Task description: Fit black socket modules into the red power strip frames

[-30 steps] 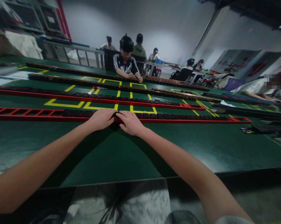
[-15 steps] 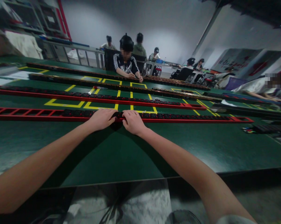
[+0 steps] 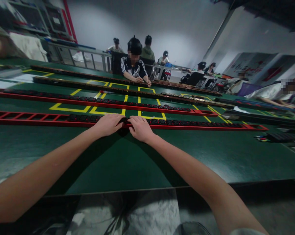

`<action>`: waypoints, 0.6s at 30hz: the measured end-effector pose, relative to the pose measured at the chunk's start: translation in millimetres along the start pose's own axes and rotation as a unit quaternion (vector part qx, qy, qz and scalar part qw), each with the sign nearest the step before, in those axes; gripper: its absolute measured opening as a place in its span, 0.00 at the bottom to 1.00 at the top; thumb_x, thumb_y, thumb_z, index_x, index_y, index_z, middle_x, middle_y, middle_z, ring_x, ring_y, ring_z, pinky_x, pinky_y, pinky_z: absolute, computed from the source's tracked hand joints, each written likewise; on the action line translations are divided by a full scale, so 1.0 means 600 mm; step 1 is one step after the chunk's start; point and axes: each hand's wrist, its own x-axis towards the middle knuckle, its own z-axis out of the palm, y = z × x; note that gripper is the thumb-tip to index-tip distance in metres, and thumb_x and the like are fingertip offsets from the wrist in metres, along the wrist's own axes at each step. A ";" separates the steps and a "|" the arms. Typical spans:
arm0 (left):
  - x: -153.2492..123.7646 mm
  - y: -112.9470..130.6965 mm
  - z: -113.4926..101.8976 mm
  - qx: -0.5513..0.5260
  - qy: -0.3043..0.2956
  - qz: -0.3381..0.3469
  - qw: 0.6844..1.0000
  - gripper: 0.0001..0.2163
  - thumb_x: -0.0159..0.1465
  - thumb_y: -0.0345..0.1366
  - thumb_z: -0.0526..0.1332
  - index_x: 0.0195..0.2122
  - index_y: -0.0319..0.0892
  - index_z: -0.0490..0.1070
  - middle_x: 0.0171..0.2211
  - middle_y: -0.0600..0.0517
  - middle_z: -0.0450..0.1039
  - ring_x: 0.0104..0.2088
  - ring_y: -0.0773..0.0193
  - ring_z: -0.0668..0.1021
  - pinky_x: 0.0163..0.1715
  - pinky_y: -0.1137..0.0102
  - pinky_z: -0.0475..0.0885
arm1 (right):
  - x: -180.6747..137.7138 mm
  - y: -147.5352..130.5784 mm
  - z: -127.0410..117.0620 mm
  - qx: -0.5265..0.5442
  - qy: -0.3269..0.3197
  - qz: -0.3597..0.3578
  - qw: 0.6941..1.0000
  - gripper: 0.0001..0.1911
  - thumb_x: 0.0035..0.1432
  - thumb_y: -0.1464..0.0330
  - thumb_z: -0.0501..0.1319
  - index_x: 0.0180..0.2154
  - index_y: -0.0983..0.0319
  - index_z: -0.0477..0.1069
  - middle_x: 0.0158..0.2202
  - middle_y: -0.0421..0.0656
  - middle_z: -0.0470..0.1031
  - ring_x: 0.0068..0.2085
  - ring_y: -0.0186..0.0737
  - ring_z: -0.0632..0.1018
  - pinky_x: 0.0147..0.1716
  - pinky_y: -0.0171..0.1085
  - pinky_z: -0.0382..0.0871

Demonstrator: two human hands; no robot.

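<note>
The left hand (image 3: 108,124) and the right hand (image 3: 140,128) lie palm down, side by side, on the long red strip (image 3: 198,125). Their fingers are bent over a black socket piece (image 3: 124,120) in the strip, between both hands. I cannot tell whether they grip it or only press it. The strip lies across the green surface (image 3: 137,163). Beyond the hands are yellow lines (image 3: 69,107) and a second red strip (image 3: 162,109). Far beyond them, a person (image 3: 134,67) sits.

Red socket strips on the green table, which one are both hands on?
The nearer red strip: the left hand and right hand rest on its middle. The farther red strip lies untouched behind it.
</note>
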 end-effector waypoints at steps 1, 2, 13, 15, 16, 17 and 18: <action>0.000 -0.002 -0.001 -0.004 -0.001 0.003 1.000 0.22 0.73 0.43 0.48 0.61 0.40 0.71 0.59 0.40 0.77 0.56 0.47 0.79 0.56 0.57 0.72 | 0.000 0.000 0.000 -0.002 -0.001 0.001 1.000 0.18 0.69 0.70 0.59 0.58 0.67 0.72 0.63 0.55 0.73 0.63 0.53 0.72 0.66 0.54 0.63; -0.001 -0.007 -0.003 -0.008 -0.004 0.005 1.000 0.23 0.73 0.44 0.48 0.62 0.40 0.70 0.59 0.40 0.77 0.57 0.47 0.79 0.57 0.57 0.72 | 0.000 0.000 0.000 -0.003 -0.002 0.001 1.000 0.18 0.69 0.70 0.60 0.58 0.66 0.72 0.63 0.55 0.73 0.63 0.53 0.72 0.66 0.54 0.63; -0.013 -0.104 -0.021 -0.068 -0.074 -0.019 0.995 0.26 0.70 0.51 0.52 0.62 0.44 0.74 0.57 0.43 0.79 0.54 0.50 0.81 0.54 0.59 0.74 | -0.002 -0.001 -0.006 -0.002 -0.015 -0.007 1.000 0.19 0.70 0.69 0.59 0.60 0.66 0.71 0.64 0.55 0.72 0.65 0.53 0.71 0.68 0.55 0.62; -0.012 -0.103 -0.018 -0.063 -0.072 -0.027 0.995 0.26 0.69 0.52 0.52 0.61 0.45 0.74 0.57 0.43 0.79 0.53 0.49 0.81 0.54 0.59 0.75 | -0.002 -0.002 -0.006 -0.001 -0.015 -0.007 1.000 0.19 0.70 0.70 0.59 0.60 0.67 0.71 0.64 0.56 0.72 0.65 0.53 0.71 0.68 0.55 0.62; -0.011 -0.101 -0.017 -0.060 -0.072 -0.031 0.995 0.27 0.69 0.52 0.52 0.61 0.45 0.74 0.57 0.43 0.79 0.53 0.49 0.81 0.53 0.58 0.75 | -0.002 -0.002 -0.005 0.000 -0.013 -0.007 1.000 0.19 0.70 0.70 0.59 0.60 0.67 0.71 0.64 0.56 0.72 0.65 0.53 0.71 0.68 0.55 0.62; -0.010 -0.098 -0.015 -0.057 -0.071 -0.033 0.995 0.26 0.69 0.52 0.52 0.61 0.45 0.74 0.57 0.43 0.79 0.53 0.48 0.81 0.53 0.58 0.75 | -0.002 -0.002 -0.004 0.000 -0.010 -0.008 1.000 0.19 0.70 0.70 0.59 0.60 0.67 0.71 0.64 0.57 0.72 0.65 0.53 0.71 0.67 0.55 0.62; -0.010 -0.096 -0.014 -0.053 -0.068 -0.035 0.996 0.26 0.70 0.52 0.52 0.61 0.45 0.75 0.57 0.43 0.79 0.54 0.48 0.81 0.53 0.58 0.75 | -0.002 -0.002 -0.004 0.000 -0.008 -0.009 1.000 0.19 0.70 0.70 0.59 0.60 0.67 0.71 0.64 0.57 0.72 0.65 0.53 0.71 0.67 0.54 0.62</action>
